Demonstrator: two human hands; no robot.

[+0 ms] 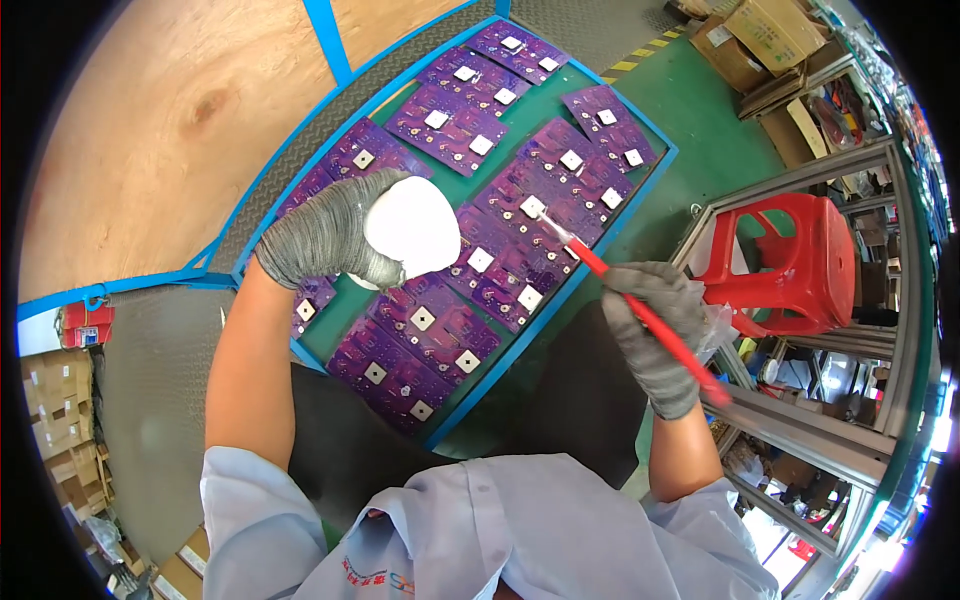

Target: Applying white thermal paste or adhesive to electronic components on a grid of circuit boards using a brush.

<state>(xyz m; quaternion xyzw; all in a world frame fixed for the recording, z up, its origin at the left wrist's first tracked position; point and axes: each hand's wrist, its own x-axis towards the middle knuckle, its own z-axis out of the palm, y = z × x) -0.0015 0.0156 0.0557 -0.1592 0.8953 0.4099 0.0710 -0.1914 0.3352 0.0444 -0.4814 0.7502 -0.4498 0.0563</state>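
My left hand (322, 232), in a grey knit glove, grips a white rounded object (410, 225) over the left side of a tray (651, 191) holding purple circuit boards (448, 130). My right hand (650, 325), also gloved, is closed on a red-handled slim brush-like tool (590, 258), whose pale tip is at a square white pad (532, 207) on a board in the right part of the tray. Other boards carry similar square pads, some white and some with a dark centre.
A red plastic stool (800, 290) sits at the right within a metal frame (895, 230). Cardboard boxes (745, 50) are piled at the upper right and lower left (60, 400). A wooden panel (150, 130) with blue edging rises beyond the tray's left side.
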